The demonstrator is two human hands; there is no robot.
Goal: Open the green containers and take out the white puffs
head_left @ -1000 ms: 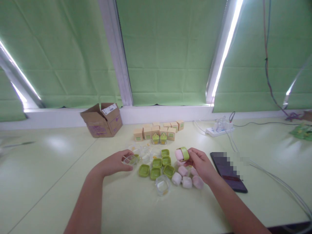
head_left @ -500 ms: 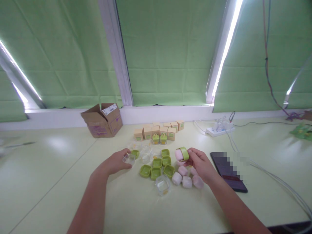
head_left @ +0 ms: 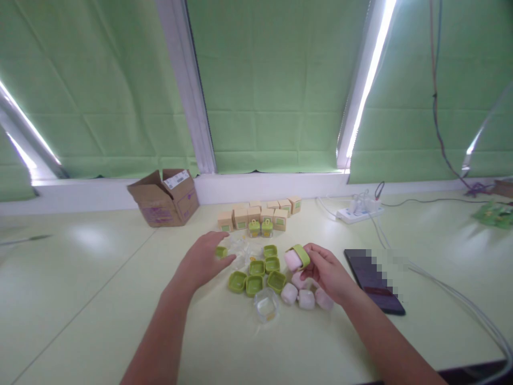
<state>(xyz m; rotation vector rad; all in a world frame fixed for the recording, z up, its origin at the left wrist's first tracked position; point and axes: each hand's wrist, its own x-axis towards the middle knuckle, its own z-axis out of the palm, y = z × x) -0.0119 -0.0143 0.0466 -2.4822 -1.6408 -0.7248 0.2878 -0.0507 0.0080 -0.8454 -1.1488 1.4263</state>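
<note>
— What's the right hand got there?

— A pink block with a green lid pressed over one end. The fingers are closed around it and it's lifted clear of the tabletop, just above the other pink blocks lying below the palm.

— And the left hand?

— Flat and spread, fingers apart, holding nothing. It reaches over the clear plastic cups, fingertips right by a small green cap. I can't say whether it actually touches either.

— What sits between the two hands?

— A cluster of green lids, open side up, packed close together. Nearer the person, one clear square container stands alone.

— Further back?

— A row of small tan boxes with green labels, and two little jars with green tops just before them. An opened cardboard carton lies to the left by the window sill.

— On the right?

— A dark phone lying flat beside the right wrist, and a white power strip with cables trailing off.
</note>
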